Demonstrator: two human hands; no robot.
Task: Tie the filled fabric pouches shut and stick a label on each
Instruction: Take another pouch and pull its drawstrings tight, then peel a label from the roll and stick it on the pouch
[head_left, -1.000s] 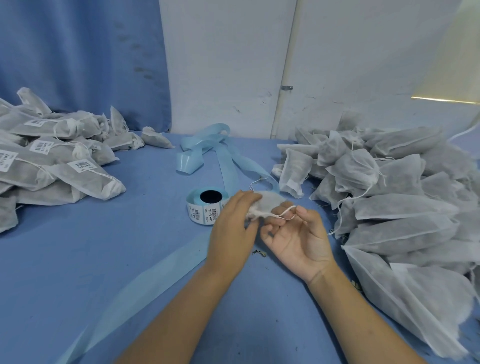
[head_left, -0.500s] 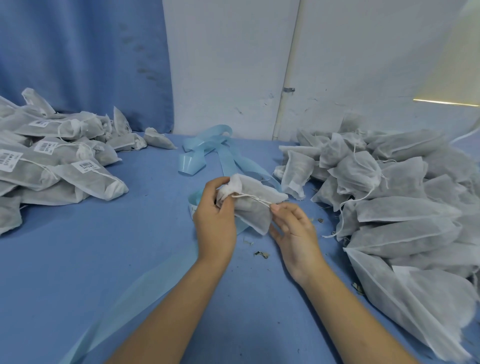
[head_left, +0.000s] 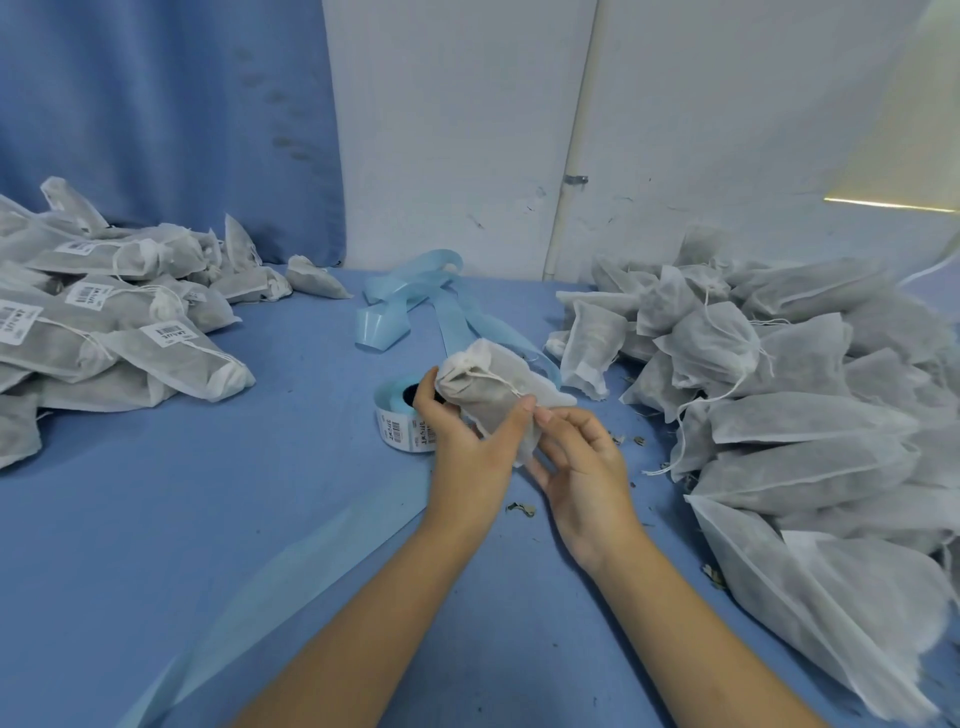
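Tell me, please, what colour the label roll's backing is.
Light blue; the label roll shows best in the head view.

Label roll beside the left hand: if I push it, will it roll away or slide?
The label roll lies flat, core hole up, so it likely slides rather than rolls. It looks light, and its trailing liner strip would probably drag along.

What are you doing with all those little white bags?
A person holds one filled pouch above the blue table. The left hand grips it near its gathered neck, and the right hand pinches its drawstring. No label shows on it yet; the label roll sits just behind the left hand. The pile on the left carries labels; the pile on the right shows none.
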